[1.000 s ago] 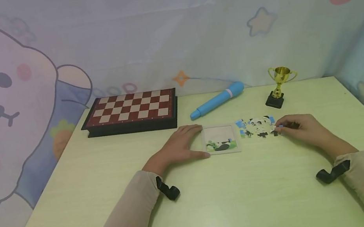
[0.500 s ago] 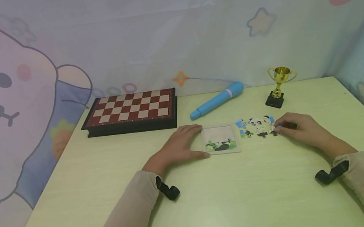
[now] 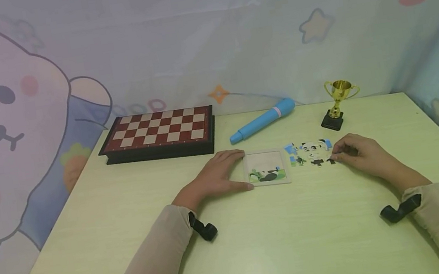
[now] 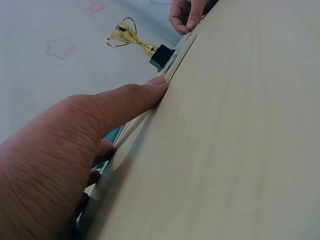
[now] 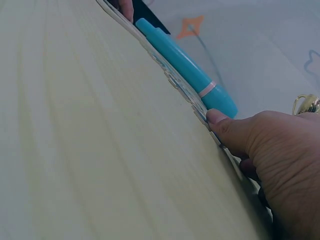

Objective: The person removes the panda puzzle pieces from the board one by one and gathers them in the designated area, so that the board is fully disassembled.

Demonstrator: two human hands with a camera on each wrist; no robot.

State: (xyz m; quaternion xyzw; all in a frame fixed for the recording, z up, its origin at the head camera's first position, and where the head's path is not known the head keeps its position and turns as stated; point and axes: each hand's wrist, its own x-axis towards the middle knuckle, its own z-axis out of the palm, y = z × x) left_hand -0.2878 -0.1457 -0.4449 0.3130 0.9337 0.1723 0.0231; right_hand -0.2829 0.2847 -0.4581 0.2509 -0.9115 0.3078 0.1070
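My left hand [image 3: 219, 175] lies at the left side of a small pale puzzle tray [image 3: 287, 164], thumb against its near corner and fingertips at its far corner. Green and black-and-white panda pieces [image 3: 269, 175] fill the near strip of the tray; its upper part shows bare. Just right of the tray, several loose puzzle pieces [image 3: 309, 147] lie in a loose group. My right hand [image 3: 360, 153] pinches a puzzle piece [image 3: 332, 160] at the right end of this group between thumb and forefinger. That piece is partly hidden by the fingertips.
Behind the tray lie a red-and-white chessboard box [image 3: 158, 130] and a blue toy microphone [image 3: 260, 123]. A small gold trophy [image 3: 338, 94] on a black base stands behind the right hand. A printed cloth hangs along the table's back edge.
The right hand has shifted a little at the rightmost piece, and the blue bit seen by its fingertips is now out of sight. The left hand and tray stay put.
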